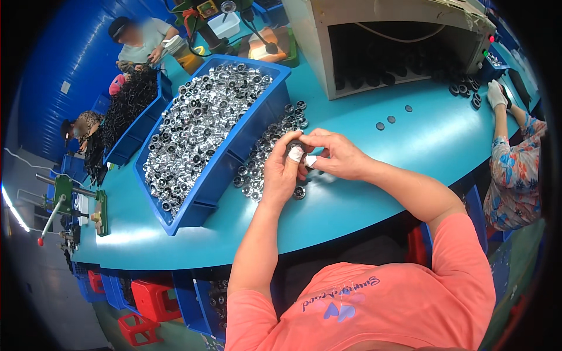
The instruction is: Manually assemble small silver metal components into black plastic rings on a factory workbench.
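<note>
My left hand (281,169) and my right hand (338,154) meet above the table, both with closed fingers around one small dark round part (298,144). The fingers cover most of it, so its exact kind cannot be made out. White tape wraps both thumbs. Beneath and to the left of my hands lies a loose heap of shiny clear-and-black round parts (253,186) on the table. A large blue bin (234,165), heaped with the same kind of parts (202,126), stands tilted in view to the left.
Three dark discs (390,119) lie right of my hands on the turquoise table (363,169). Behind stands a pale open-fronted box (321,55) with dark round pieces inside. A hand press (73,205) sits far left. Co-workers sit at the back left; a white-gloved person (497,96) works at right.
</note>
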`<control>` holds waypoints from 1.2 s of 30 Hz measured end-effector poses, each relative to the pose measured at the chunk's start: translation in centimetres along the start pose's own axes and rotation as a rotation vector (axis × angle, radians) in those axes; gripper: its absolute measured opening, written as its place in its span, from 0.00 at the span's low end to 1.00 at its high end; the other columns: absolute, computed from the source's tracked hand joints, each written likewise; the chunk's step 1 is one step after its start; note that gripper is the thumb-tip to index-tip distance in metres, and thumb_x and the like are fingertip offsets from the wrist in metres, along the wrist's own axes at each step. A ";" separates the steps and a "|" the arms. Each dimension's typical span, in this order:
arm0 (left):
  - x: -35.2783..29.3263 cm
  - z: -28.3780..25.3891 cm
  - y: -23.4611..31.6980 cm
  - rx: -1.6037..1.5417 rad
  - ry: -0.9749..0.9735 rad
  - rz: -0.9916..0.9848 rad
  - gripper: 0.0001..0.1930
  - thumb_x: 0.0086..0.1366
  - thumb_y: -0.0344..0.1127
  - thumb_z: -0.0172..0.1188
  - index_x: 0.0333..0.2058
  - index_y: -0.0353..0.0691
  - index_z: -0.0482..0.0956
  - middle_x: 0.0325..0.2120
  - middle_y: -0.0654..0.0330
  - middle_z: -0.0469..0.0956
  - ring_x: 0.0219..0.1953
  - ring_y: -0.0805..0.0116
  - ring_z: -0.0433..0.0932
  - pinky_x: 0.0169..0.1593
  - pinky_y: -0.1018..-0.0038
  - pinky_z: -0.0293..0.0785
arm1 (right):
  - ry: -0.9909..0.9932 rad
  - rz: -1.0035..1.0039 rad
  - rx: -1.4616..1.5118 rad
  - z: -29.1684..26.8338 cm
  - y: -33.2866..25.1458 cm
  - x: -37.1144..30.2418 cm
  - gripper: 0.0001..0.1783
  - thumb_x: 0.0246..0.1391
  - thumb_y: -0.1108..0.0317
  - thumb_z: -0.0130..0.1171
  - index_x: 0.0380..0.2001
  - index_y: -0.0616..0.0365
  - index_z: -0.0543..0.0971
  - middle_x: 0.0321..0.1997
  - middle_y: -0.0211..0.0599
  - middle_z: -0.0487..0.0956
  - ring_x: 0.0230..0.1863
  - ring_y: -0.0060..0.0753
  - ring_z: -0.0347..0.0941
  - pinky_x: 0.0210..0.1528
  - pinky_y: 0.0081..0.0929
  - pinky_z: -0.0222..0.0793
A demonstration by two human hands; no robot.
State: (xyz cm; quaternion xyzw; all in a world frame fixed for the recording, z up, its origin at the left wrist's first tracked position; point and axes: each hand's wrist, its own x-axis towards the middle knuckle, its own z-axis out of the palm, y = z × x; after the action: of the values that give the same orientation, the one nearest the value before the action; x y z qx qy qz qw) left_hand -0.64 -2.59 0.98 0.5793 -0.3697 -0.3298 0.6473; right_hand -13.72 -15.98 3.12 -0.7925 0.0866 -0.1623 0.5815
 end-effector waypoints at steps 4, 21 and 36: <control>0.3 -0.3 -0.6 0.021 0.043 0.050 0.12 0.75 0.32 0.54 0.54 0.43 0.78 0.30 0.66 0.78 0.23 0.83 0.71 0.24 0.83 0.69 | 0.014 -0.015 0.052 0.4 0.1 -0.3 0.24 0.55 0.75 0.60 0.57 0.60 0.78 0.47 0.39 0.72 0.50 0.31 0.74 0.48 0.26 0.79; 0.2 -1.4 0.1 -0.099 0.023 -0.025 0.11 0.75 0.31 0.53 0.51 0.43 0.81 0.32 0.65 0.77 0.26 0.83 0.72 0.26 0.81 0.74 | -0.028 -0.009 0.181 0.2 1.3 0.1 0.20 0.57 0.70 0.61 0.54 0.55 0.83 0.47 0.33 0.75 0.49 0.25 0.73 0.50 0.25 0.74; 0.3 -0.9 -0.4 0.022 0.069 0.087 0.11 0.73 0.30 0.56 0.51 0.44 0.80 0.23 0.70 0.73 0.19 0.85 0.66 0.21 0.83 0.61 | -0.079 0.099 0.360 0.5 1.4 0.6 0.21 0.58 0.70 0.58 0.55 0.56 0.83 0.51 0.31 0.80 0.47 0.22 0.74 0.45 0.23 0.74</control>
State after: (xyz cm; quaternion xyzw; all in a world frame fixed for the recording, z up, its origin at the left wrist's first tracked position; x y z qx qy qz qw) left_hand 0.32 -2.46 0.54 0.5808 -0.3753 -0.2772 0.6671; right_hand -12.94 -16.14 1.76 -0.6763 0.0719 -0.1151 0.7240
